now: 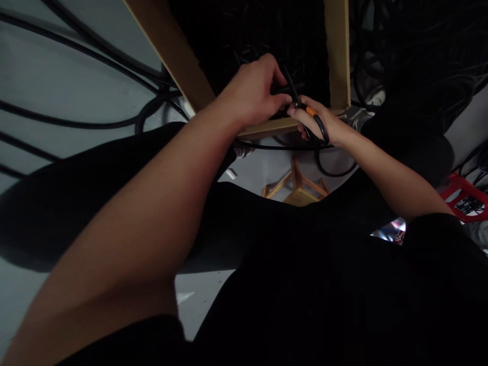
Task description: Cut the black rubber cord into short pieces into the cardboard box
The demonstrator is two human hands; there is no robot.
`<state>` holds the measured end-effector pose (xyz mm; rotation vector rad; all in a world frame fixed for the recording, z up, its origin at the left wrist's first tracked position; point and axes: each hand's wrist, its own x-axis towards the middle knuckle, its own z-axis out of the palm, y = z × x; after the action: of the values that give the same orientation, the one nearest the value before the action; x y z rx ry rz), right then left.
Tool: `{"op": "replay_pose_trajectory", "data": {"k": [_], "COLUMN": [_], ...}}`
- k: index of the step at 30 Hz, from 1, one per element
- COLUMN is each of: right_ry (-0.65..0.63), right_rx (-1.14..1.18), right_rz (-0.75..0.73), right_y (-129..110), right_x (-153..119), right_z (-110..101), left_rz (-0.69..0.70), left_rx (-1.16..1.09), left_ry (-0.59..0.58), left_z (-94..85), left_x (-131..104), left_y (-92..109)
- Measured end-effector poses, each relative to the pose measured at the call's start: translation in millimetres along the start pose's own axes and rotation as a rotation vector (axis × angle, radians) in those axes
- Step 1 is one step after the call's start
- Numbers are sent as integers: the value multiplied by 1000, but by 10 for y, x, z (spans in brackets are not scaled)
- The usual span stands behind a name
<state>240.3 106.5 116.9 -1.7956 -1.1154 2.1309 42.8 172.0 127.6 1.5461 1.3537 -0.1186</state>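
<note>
My right hand (318, 119) is closed around scissors (298, 103) with black and orange handles, their dark blades pointing up and away over the near rim of a cardboard box (267, 128). Close beside the blades, my left hand (253, 94) has thumb and forefinger brought together. A thin black strand-like piece (285, 89) shows at those fingertips, reaching toward the blades; its kind is too dark to make out. Inside the box lie many small black pieces (247, 48), dim and hard to tell apart.
Thick black cables (95, 123) run over the grey floor at left. More black cable coils (415, 61) are heaped at right. Under the box's near edge stands a small wooden stool (301, 195). A red plastic item (463, 195) is at far right, and my legs flank the box.
</note>
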Motion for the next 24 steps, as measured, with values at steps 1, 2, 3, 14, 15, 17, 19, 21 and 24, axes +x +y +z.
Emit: {"op": "replay_pose_trajectory", "data": {"k": [1, 2, 3, 14, 15, 17, 19, 21, 24], "right_ry": [11, 21, 27, 101, 95, 89, 97, 106, 107], "right_rx": [0, 2, 8, -10, -14, -20, -36, -26, 69], "right_rz": [-2, -7, -11, 46, 39, 22, 29, 49, 68], "right_y": [-13, -23, -31, -55, -43, -21, -5, 8, 27], "right_x": [-17, -29, -36, 38, 31, 21, 25, 38, 58], "right_z": [12, 23, 30, -96, -103, -108, -105, -94, -77], "left_rz": [-4, -9, -15, -34, -39, -40, -51, -58, -63], "left_rx": [-2, -11, -29, -42, -27, -2, 25, 44, 55], "left_ry": [10, 12, 3, -69, -80, -92, -77, -59, -46], "left_z": [-3, -8, -14, -50, -48, -48, -56, -71, -95], "left_x": [5, 10, 16, 46, 48, 57, 65, 69, 65], "left_y": [-6, -16, -31, -169, -170, -171, -170, -163, -143]}}
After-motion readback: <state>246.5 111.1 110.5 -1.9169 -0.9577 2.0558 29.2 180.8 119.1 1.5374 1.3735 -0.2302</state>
